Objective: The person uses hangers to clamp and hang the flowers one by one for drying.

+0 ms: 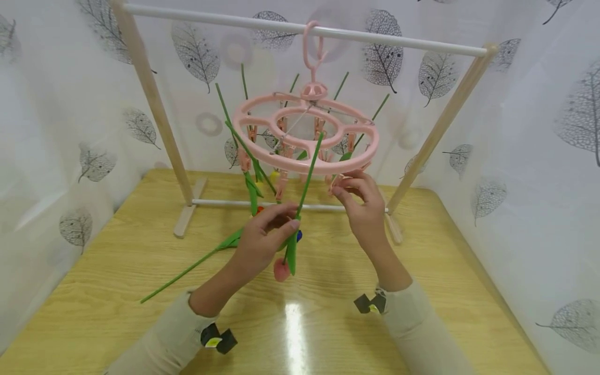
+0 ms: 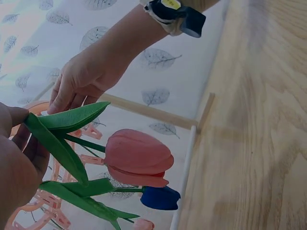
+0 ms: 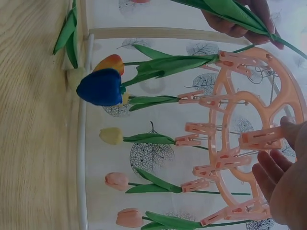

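My left hand (image 1: 264, 237) pinches an artificial pink tulip (image 2: 136, 155) by its green stem and leaves, the bloom pointing down and the stem rising past the front of a pink round clip hanger (image 1: 339, 165). With thumb and fingers, my right hand (image 1: 364, 203) grips a pink clothespin (image 3: 259, 139) on the hanger's near right side; nothing shows between that pin's jaws. Other clothespins hold several tulips head down, among them a blue tulip (image 3: 100, 87), a pale yellow tulip (image 3: 111, 136) and a pink one (image 3: 129, 217).
The hanger hooks over the white top rail (image 1: 398, 40) of a rack with wooden posts (image 1: 157, 99). A low white bar (image 1: 220, 202) joins its feet. Another tulip's green stem (image 1: 187, 270) lies on the wooden table (image 1: 117, 234) at left. Leaf-patterned curtains (image 1: 506, 156) surround the table.
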The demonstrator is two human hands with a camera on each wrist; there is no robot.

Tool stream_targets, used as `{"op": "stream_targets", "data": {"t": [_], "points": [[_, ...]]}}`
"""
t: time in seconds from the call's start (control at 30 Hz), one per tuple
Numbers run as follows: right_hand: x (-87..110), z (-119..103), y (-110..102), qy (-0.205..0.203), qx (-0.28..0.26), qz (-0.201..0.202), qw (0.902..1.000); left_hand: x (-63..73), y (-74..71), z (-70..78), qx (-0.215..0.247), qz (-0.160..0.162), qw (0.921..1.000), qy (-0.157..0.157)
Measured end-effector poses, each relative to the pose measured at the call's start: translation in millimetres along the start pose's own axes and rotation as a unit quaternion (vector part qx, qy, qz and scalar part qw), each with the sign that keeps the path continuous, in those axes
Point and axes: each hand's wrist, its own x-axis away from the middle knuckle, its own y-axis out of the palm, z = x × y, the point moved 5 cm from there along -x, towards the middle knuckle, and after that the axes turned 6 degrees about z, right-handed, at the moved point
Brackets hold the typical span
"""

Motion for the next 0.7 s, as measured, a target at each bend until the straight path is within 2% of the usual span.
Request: {"op": "stream_targets", "data": {"t": [0.27, 0.47, 0.53, 0.7], "points": [[6.4, -5, 3, 0.042, -0.056, -0.022, 0.9973, 0.5, -0.3, -1.3, -0.006, -0.004, 0.9999, 0.009], [10.4, -16, 9, 0.099, -0.153, -0.044, 0.9823, 0.0, 0.3, -4.0, -0.005, -0.005, 0.9999, 0.008], [11.9, -19, 11, 0.113, -0.156, -0.043, 0.9803, -0.1, 0.7, -3.5, -0.003, -0.006, 0.9999, 0.009], [16.3, -25, 13, 0.127, -0.132, -0.015, 0.9829, 0.1, 1.7, -3.1, -0.004, -0.013, 0.9999, 0.011]]}}
